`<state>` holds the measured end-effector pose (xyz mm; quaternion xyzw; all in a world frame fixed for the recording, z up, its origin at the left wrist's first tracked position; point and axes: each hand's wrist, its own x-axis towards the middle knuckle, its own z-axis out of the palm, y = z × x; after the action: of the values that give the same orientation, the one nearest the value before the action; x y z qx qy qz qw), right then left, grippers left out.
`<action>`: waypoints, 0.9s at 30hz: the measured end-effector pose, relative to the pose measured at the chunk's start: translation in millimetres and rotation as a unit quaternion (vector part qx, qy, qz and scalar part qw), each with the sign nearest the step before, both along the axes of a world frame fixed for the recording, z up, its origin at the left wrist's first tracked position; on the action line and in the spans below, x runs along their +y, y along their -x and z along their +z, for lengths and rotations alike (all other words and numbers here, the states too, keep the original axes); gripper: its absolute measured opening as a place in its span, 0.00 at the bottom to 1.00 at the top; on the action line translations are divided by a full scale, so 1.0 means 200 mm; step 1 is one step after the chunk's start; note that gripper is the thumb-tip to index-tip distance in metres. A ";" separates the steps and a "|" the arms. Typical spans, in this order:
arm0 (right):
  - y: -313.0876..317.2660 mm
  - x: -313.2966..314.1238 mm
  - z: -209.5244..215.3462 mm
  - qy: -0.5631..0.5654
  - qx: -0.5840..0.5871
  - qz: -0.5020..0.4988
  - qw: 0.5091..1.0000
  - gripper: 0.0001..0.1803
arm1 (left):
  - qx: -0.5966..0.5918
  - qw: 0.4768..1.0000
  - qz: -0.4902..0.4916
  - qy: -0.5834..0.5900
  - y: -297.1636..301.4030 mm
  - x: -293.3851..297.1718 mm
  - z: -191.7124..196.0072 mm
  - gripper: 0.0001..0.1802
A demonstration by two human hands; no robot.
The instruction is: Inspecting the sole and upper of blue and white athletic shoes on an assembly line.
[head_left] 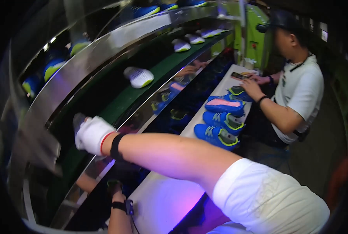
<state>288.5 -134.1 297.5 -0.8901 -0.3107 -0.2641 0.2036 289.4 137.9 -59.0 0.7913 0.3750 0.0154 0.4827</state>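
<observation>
My right arm stretches across to the left over a green conveyor belt. On that hand is a white glove with a red cuff, and my right hand is closed on a shoe sole, of which only a grey end shows. Further along the belt lies another sole, white and grey with a lime edge. Low in the picture is my left hand, in a dark gap beside the white bench. A lime-edged dark shape is next to it; its fingers are too dark to read.
Blue shoes with lime collars line the bench; one carries a pink strip. Several more soles lie up the belt. A metal rail edges an upper shelf. A person in a white shirt sits at right, handling a dark flat object.
</observation>
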 end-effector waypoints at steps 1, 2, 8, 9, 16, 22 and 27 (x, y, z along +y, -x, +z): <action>-0.01 -0.01 -0.01 -0.049 -0.013 0.023 0.998 0.09 | -0.019 0.940 0.047 0.338 0.06 0.02 0.09 0.24; -0.02 0.01 -0.02 -0.010 -0.045 -0.008 0.999 0.09 | -0.106 0.908 0.030 0.403 0.20 0.00 0.16 0.16; 0.00 0.00 0.02 0.024 -0.001 0.011 1.000 0.21 | -0.121 0.764 -0.029 0.633 1.26 -0.35 0.61 0.25; 0.01 0.00 0.04 0.032 -0.006 -0.001 0.999 0.18 | -0.098 0.733 -0.081 0.669 1.39 -0.39 0.65 0.28; 0.40 -0.01 -0.03 -0.058 -0.295 0.204 0.932 0.18 | -0.179 0.955 -0.133 0.194 1.74 -0.45 0.64 0.34; 1.11 -0.51 -0.19 0.079 -0.075 0.282 0.953 0.20 | -0.180 0.879 -0.368 -0.245 1.49 -0.67 0.72 0.24; 1.31 -0.86 -0.49 -0.190 0.248 0.109 0.944 0.15 | -0.087 0.882 -0.409 -0.219 1.30 -0.79 0.75 0.29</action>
<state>25.8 -305.6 198.7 -0.8329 -0.2896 -0.0648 0.4671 28.9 -19.9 90.1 0.9552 -0.0383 -0.0325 0.2916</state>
